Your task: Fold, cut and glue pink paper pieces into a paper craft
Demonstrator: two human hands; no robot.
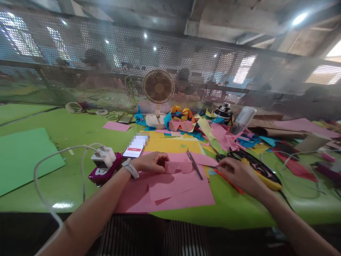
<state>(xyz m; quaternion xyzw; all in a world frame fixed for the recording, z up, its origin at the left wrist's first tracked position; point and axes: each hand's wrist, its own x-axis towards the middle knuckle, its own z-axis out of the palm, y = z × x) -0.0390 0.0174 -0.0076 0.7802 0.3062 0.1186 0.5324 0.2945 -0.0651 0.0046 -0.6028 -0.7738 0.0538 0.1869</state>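
Pink paper cutout (pixel 183 166) sits over the pink sheets (pixel 183 193), its left end held by your left hand (pixel 152 162), fingers narrowed. Your right hand (pixel 236 173) curls at the orange-red tool (pixel 231 183); blur means I cannot tell whether its fingers grip anything.

Slim dark tweezers (pixel 195 164): on flat pink paper sheets (pixel 183 199). Round-headed beige fan (pixel 159 87): behind them (well back, from here).

Pink paper glasses cutout (pixel 179 165): notched along its lower edge, set crosswise over flat pink sheets (pixel 183 199), left end at the left hand (pixel 151 162).
Slim red-orange tool (pixel 229 182): slanting beside the right hand (pixel 237 173), partly hidden, detail blurred.
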